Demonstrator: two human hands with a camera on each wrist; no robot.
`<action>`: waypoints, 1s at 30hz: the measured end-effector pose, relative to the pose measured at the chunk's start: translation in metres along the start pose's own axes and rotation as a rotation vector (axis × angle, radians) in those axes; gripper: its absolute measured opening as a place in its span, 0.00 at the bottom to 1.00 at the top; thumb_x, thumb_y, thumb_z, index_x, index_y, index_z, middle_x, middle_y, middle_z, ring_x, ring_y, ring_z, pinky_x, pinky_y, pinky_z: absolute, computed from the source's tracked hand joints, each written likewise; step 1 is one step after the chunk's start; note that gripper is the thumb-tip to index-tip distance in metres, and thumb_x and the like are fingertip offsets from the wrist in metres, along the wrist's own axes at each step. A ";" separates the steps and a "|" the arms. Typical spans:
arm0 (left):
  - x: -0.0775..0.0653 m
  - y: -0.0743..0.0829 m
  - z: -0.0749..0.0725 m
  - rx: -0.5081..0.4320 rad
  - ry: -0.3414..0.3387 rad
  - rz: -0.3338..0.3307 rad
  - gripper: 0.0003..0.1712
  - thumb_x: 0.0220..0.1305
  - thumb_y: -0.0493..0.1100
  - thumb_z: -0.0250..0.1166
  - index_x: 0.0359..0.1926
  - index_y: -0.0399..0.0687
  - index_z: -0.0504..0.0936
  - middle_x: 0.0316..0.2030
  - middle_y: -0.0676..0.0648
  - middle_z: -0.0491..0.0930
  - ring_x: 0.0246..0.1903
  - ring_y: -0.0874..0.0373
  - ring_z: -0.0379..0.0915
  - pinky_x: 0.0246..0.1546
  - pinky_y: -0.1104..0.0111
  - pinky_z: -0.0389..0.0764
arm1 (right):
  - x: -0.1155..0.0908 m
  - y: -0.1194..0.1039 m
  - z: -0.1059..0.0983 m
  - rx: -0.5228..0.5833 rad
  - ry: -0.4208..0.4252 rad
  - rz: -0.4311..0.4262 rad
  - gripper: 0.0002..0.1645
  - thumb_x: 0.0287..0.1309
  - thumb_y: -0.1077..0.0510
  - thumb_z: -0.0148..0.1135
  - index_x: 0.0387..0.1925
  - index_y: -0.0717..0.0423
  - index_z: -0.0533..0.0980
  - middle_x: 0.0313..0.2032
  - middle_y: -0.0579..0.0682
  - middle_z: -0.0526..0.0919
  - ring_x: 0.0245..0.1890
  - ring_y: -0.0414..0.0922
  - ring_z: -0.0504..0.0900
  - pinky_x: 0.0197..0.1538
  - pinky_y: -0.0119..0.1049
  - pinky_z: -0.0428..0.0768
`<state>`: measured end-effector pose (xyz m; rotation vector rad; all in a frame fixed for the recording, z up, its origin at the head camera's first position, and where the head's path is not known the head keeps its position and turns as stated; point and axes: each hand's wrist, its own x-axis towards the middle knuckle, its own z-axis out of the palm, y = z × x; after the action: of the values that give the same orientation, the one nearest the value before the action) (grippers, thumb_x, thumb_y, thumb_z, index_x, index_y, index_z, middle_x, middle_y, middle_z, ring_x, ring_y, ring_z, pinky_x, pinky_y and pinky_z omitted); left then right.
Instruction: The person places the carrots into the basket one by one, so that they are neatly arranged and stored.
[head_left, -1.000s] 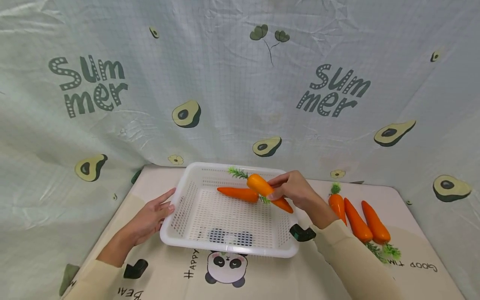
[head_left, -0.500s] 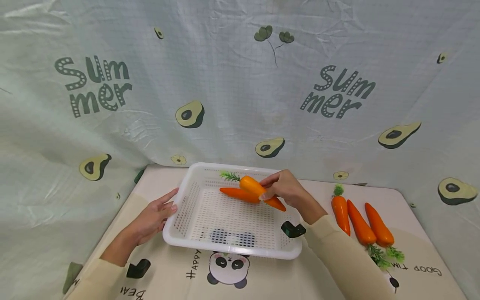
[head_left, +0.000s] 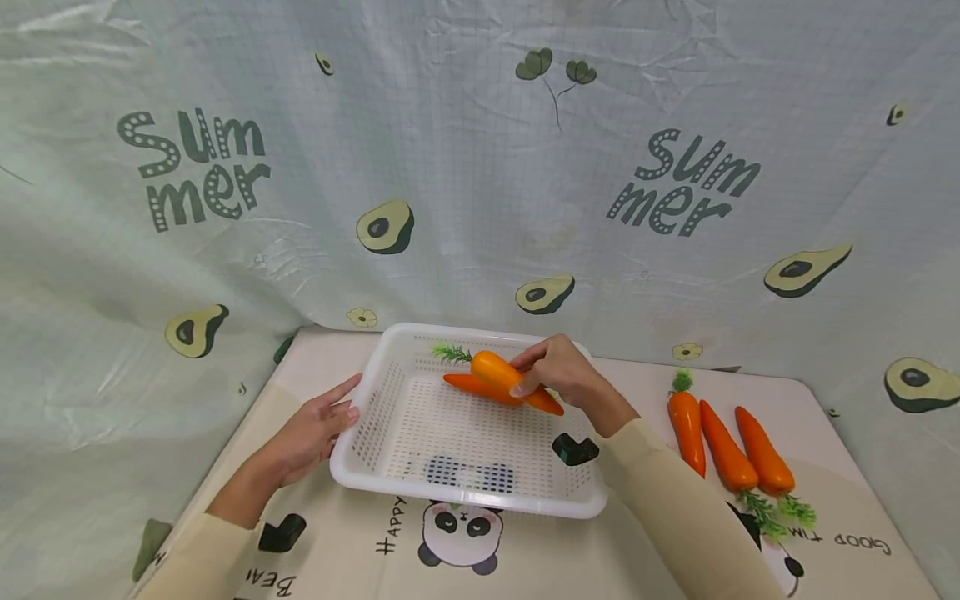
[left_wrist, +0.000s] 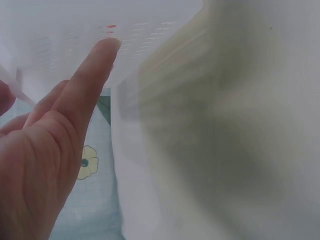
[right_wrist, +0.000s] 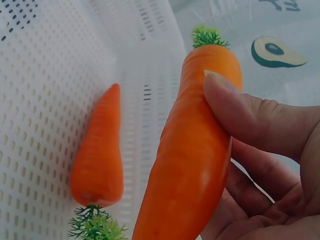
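Observation:
In the head view my right hand [head_left: 558, 371] grips an orange carrot [head_left: 491, 368] with green leaves over the white plastic basket [head_left: 465, 502]. Its leafy end points to the back left, the tip to the front right. Thumb and fingers wrap the carrot [right_wrist: 192, 145] in the right wrist view. A second carrot [head_left: 467, 383] lies in the basket, partly behind the held one; its leafy top [right_wrist: 97, 222] shows in the right wrist view. My left hand [head_left: 311, 433] holds the basket's left rim, thumb at the edge, fingers [left_wrist: 95, 70] along the outer wall.
Three more carrots lie right of the basket: one [head_left: 686, 429] with leaves to the back, two [head_left: 726, 450] with leaves to the front. The table [head_left: 585, 558] has a panda print. A patterned sheet [head_left: 465, 167] hangs behind and at the sides.
My right hand has carried the carrot a little to the left, so it now overlaps the carrot in the basket more. The left hand stays at the rim; the view has shifted slightly.

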<state>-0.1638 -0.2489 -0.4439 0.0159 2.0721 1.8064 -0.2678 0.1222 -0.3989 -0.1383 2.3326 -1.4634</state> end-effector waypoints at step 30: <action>0.000 -0.002 0.000 -0.008 0.006 0.004 0.42 0.83 0.43 0.51 0.85 0.52 0.38 0.80 0.31 0.55 0.67 0.41 0.75 0.56 0.51 0.85 | 0.021 0.003 0.018 -0.018 -0.030 0.026 0.21 0.43 0.75 0.77 0.44 0.63 0.88 0.49 0.59 0.90 0.46 0.52 0.86 0.53 0.44 0.88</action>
<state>-0.1630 -0.2490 -0.4459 0.0128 2.0709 1.8190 -0.2804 0.1028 -0.4139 -0.1330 2.3151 -1.4187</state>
